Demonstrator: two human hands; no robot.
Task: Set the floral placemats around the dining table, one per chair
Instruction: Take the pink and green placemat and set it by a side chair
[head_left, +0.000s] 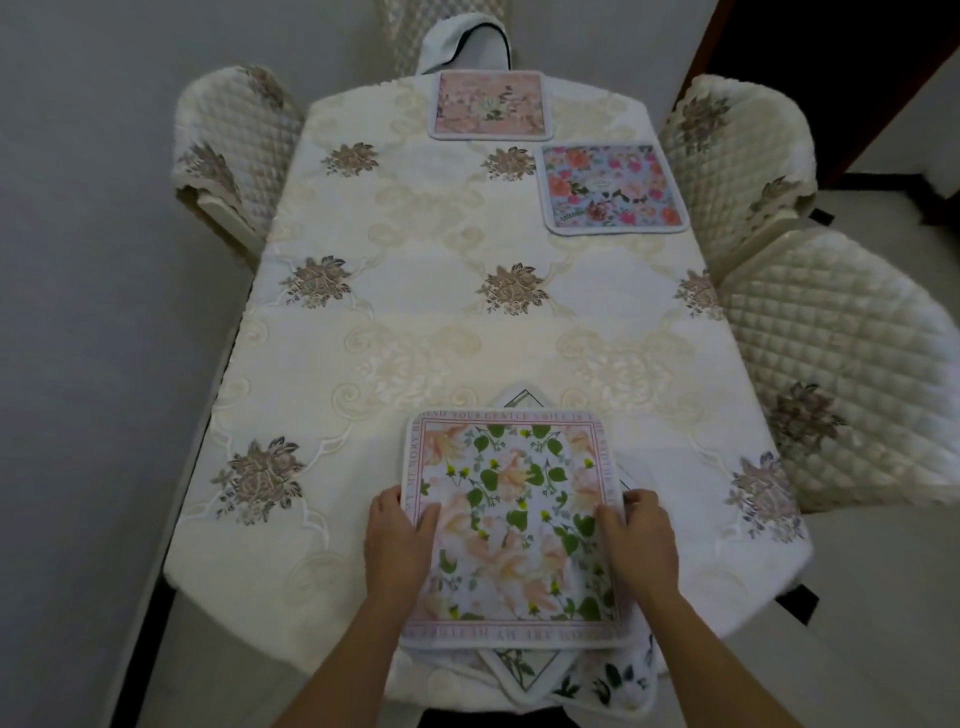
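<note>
A floral placemat with peach lilies and green leaves tops a small stack at the table's near edge. My left hand grips its left edge and my right hand grips its right edge. Under it lie other placemats, one turned diagonally and one with white flowers poking out at the near right. A pink placemat lies flat at the far end before the head chair. A blue placemat with pink roses lies at the far right, beside a quilted chair.
The table wears a cream embroidered cloth. A second quilted chair stands at the near right and another at the far left. A grey wall runs close along the left side.
</note>
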